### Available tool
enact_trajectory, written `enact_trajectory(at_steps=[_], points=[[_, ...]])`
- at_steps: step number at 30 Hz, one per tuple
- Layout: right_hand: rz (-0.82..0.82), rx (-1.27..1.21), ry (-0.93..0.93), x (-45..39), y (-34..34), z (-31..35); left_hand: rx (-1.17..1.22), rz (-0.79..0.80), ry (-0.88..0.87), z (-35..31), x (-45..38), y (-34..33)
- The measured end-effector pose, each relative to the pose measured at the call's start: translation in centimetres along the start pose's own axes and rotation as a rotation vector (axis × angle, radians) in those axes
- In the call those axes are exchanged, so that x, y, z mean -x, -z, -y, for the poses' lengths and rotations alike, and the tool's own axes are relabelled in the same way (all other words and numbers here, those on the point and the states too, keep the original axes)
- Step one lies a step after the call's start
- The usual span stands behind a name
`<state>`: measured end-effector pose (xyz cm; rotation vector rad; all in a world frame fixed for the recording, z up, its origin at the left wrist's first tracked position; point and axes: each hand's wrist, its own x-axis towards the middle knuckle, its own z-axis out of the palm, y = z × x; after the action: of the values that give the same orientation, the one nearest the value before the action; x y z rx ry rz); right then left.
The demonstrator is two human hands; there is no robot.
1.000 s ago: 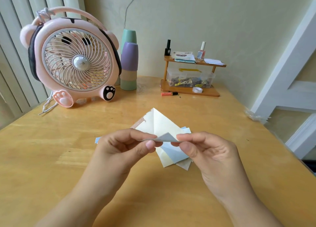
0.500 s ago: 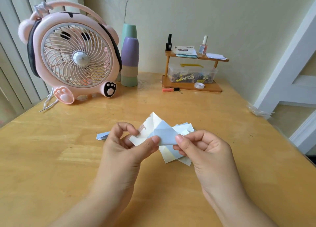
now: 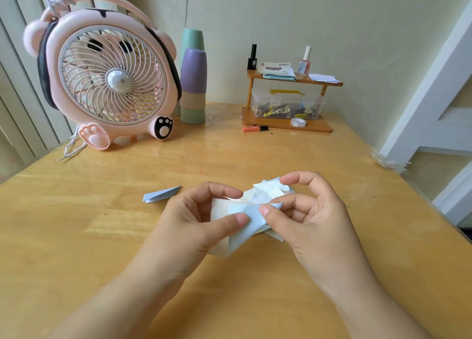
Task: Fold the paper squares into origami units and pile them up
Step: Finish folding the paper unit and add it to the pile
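Note:
A partly folded paper square [image 3: 246, 226], pale blue on one face and cream on the other, is held just above the wooden table [image 3: 76, 236]. My left hand [image 3: 194, 226] pinches its left side between thumb and forefinger. My right hand [image 3: 306, 223] pinches the blue flap at the middle with thumb and middle finger, its forefinger arched above. Loose paper squares [image 3: 274, 189] lie under and behind both hands, mostly hidden. One finished pale-blue folded unit [image 3: 161, 194] lies flat on the table to the left of my left hand.
A pink fan [image 3: 107, 75] stands at the back left beside stacked cups [image 3: 192, 83]. A small wooden shelf [image 3: 288, 125] with a clear box, tape roll and nail polish bottles is at the back. An orange marker [image 3: 254, 128] lies before it. The table's right edge runs close by.
The paper has been turned down and folded further, its upright cream point now lowered between the hands. My right forefinger has lifted off. Both hands sit slightly lower and nearer.

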<state>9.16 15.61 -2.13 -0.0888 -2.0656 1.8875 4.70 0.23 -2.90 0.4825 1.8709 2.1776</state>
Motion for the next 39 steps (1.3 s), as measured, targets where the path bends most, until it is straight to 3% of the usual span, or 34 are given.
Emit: enact_trajectory(at_steps=[25,39], points=[[0.06,-0.127,-0.099,0.2,0.09,0.41,-0.162,-0.135,-0.265,-0.71,0.57,-0.35],[0.059,-0.18,-0.126,0.13,0.19,0.65,-0.152,-0.146,-0.275,-0.62,0.52,-0.46]])
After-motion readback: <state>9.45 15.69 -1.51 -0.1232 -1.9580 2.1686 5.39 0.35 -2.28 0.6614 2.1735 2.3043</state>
